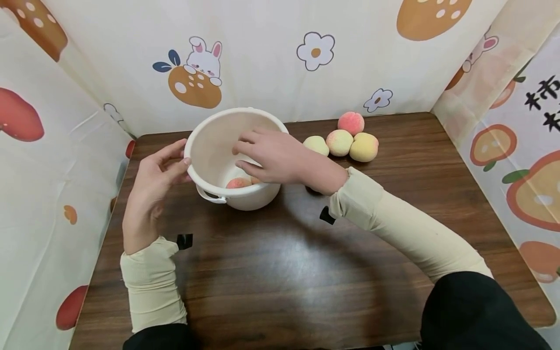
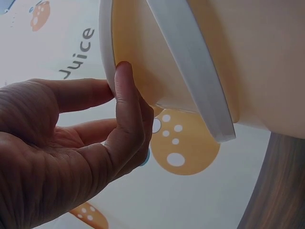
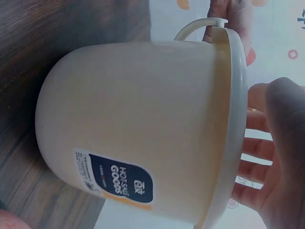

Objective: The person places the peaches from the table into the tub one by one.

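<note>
A cream plastic bucket stands upright at the back left of the table, its handle hanging down in front. My left hand pinches the bucket's rim on the left side, thumb against fingers, as the left wrist view also shows. Over the mouth of the bucket is my right hand, fingers loosely bent and apart, with nothing in it. Below it, a pinkish peach lies on the bucket floor, and part of another peach shows beside it. The right hand hides some of the inside.
Right of the bucket, several peaches sit together: a pink peach, a yellow peach, a blushed peach and a pale peach. The brown wooden table backs onto a printed curtain.
</note>
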A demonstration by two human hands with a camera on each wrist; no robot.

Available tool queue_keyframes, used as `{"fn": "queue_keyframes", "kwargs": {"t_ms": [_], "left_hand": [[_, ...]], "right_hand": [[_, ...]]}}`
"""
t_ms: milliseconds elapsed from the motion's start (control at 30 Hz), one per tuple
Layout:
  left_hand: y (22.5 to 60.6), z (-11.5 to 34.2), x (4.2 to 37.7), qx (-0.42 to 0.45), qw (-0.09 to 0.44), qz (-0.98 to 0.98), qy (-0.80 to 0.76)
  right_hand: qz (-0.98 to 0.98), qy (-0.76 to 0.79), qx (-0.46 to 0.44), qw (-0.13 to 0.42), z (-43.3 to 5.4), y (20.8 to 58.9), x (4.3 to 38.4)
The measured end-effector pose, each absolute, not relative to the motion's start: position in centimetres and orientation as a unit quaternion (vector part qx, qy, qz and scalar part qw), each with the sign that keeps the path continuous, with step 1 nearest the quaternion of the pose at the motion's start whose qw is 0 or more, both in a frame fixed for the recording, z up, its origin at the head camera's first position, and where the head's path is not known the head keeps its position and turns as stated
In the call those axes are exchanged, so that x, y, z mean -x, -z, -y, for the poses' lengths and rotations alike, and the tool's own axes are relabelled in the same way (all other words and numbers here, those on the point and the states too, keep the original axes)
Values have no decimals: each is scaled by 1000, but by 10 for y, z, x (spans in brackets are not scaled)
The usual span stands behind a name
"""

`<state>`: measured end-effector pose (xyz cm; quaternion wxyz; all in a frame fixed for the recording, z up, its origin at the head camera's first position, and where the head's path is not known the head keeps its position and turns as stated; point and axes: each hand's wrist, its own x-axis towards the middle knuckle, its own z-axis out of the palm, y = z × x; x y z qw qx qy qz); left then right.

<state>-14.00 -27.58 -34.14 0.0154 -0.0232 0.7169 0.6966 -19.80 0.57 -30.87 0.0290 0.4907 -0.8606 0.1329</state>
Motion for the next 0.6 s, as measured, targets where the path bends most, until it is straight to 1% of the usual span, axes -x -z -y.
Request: {"fn": "queue_keyframes", "kwargs": {"t_ms": [100,200,600], "left_hand": [[341,275,140,23,17,-722,-691],[341,275,140,21,18,-725,-688],[341,277,138,18,18,-730,-683]], "right_hand": [[862,-137,-485,59,-15,309,195],[862,-146,-479,77,-22,310,194],[870,-146,-458,105,-43,309,186]]}}
